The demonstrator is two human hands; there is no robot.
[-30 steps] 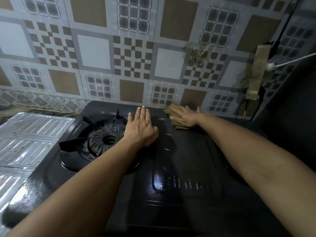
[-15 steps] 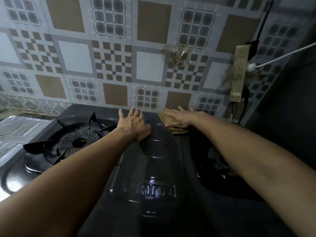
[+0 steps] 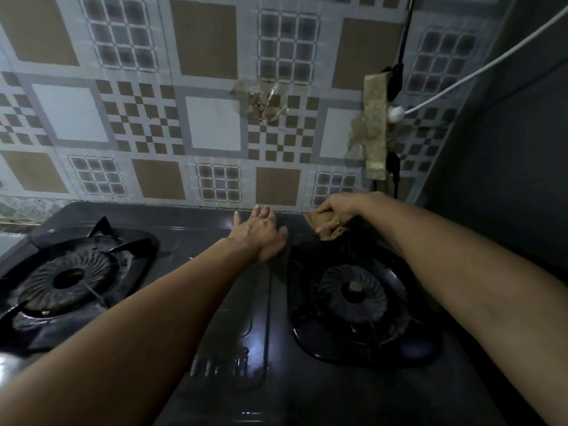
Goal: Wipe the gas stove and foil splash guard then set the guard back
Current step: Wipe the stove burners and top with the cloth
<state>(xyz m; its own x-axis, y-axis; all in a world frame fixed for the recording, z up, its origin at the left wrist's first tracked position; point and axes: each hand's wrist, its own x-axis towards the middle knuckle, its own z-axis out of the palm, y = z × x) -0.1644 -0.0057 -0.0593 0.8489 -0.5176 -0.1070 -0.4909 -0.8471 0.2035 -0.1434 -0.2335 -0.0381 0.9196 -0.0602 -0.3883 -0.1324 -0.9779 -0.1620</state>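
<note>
Our right hand presses a crumpled brown cloth against the back edge of the black gas stove, fingers bent over the cloth and pinning it just behind the right burner. Our left hand lies flat on the stove's centre strip near the same back edge, fingers straight and spread, holding nothing; a narrow gap of bare stove top separates it from the cloth. Both forearms reach in from the near edge. The left burner sits toward the stove's left edge under its black pan support, well apart from both hands. Embossed lettering near the front edge catches a glare and is too blurred to read. Behind the stove rises a wall of patterned brown-and-grey tiles. Toward its right end a strip of brown tape hangs beside a white plug and cable. The foil splash guard does not appear in our view.
</note>
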